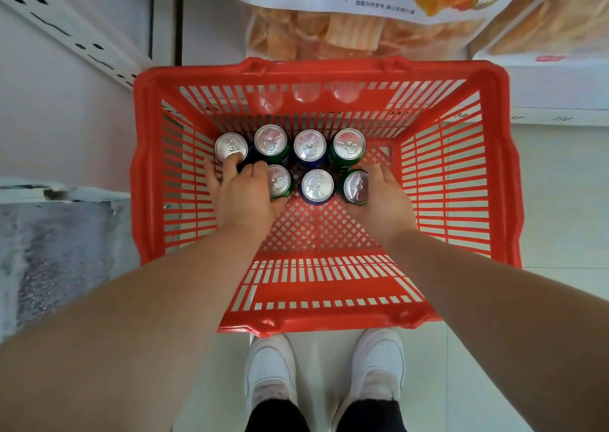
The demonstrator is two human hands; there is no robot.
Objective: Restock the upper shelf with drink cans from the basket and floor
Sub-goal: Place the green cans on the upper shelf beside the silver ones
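Currently a red slatted basket (323, 68) is seen from directly above, standing on a pale tiled floor (560, 200). Seven upright or near-upright cans (309, 144) are counted in its far half, silver tops with pull tabs facing up. Four are in the back row and three are visible in the front row. Green and dark blue bodies are both noted. The near half of the basket bottom is bare mesh.

Left hand (242, 197) is lowered into the left end of the group, palm down, fingers (234, 162) curled and slightly spread. One fingertip is touching the rim of the back-left can (230, 148), and the thumb side partly covers the neighbouring front-row can. Whether a can is enclosed under the palm cannot be told — that spot is hidden.

Right hand (384, 200) is at the right end. Its fingers (379, 174) and thumb are curled round the green front-right can (356, 187), which is tilted toward the left — top no longer level with its neighbours.

White shoes (270, 372) are seen just beside the near rim. Snack bags (313, 35) are recorded beyond the far rim, and a white perforated shelf upright (66, 35) at upper left.
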